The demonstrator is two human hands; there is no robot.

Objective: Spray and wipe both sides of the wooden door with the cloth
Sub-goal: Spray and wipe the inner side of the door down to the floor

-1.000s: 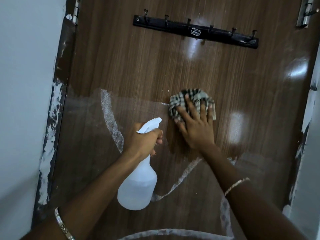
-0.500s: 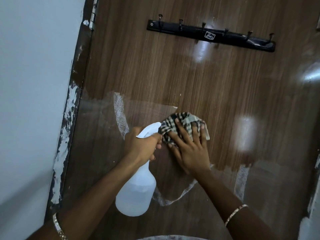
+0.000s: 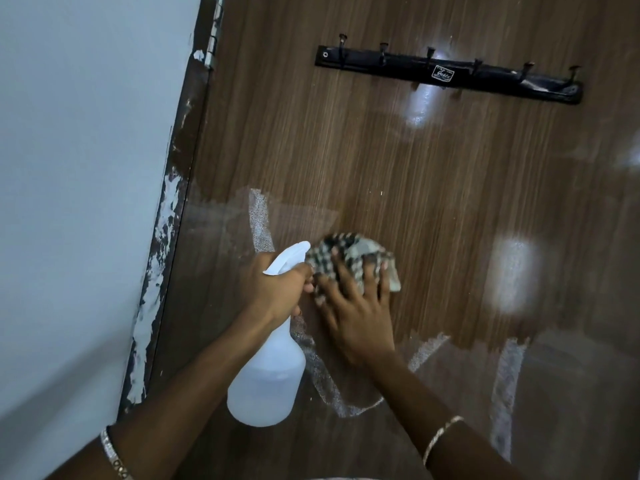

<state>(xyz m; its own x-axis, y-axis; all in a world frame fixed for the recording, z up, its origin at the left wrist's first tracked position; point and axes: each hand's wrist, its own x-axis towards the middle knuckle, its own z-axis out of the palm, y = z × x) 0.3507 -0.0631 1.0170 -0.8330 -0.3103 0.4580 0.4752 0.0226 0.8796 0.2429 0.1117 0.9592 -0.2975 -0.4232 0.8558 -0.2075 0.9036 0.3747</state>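
Flatly, right hand (image 3: 356,317) spreads on one cloth (image 3: 349,249) (pressed to the door (image 3: 415,168)) — left hand (image 3: 277,291) curls round one spray bottle (image 3: 266,386).

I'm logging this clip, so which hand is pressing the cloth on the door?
The right hand, fingers spread flat over the checked cloth; the left hand grips the spray bottle instead.
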